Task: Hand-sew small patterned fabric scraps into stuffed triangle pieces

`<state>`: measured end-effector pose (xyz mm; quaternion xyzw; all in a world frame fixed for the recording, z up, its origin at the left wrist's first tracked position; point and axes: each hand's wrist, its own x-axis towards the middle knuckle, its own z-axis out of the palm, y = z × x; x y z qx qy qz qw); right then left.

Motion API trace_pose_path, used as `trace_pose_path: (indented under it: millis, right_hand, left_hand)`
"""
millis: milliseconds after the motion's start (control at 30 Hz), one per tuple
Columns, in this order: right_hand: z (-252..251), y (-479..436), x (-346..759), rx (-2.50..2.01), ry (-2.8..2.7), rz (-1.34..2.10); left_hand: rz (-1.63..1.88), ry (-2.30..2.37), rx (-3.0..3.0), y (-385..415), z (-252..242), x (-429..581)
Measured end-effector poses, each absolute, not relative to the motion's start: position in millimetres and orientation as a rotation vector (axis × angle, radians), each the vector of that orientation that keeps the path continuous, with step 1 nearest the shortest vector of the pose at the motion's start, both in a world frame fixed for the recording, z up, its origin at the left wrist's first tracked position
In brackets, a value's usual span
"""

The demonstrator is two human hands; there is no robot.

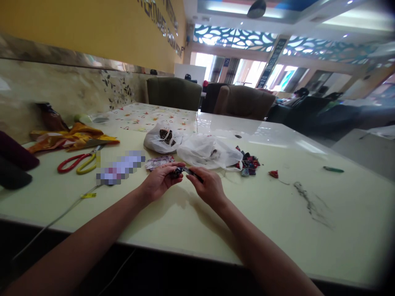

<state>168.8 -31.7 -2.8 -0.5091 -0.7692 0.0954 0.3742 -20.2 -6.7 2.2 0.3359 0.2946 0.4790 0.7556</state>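
Observation:
My left hand is closed round a small dark patterned fabric piece just above the pale table. My right hand meets it from the right, pinching a thin dark tool whose tip touches the fabric. Just beyond my hands lie a flat printed fabric scrap and two white plastic bags, one with dark patterned pieces inside.
A heap of small folded fabric pieces and one red piece lie to the right. Red and yellow scissors, orange cloth, a green lighter and dark thread rest on the table. Armchairs stand behind.

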Motion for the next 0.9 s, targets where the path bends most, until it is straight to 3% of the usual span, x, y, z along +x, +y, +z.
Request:
trace_pose_path:
  millis: [467,900]
  right_hand:
    - [-1.3,-29.2,170.4,-1.232,-1.882,0.305]
    - [5.6,-29.9,172.0,-1.173,-1.882,0.592]
  left_hand:
    - [1.059,0.671,0.777,-6.5,3.2,-20.6]
    - [1.145,0.756,1.307,-11.4,1.7,-14.3]
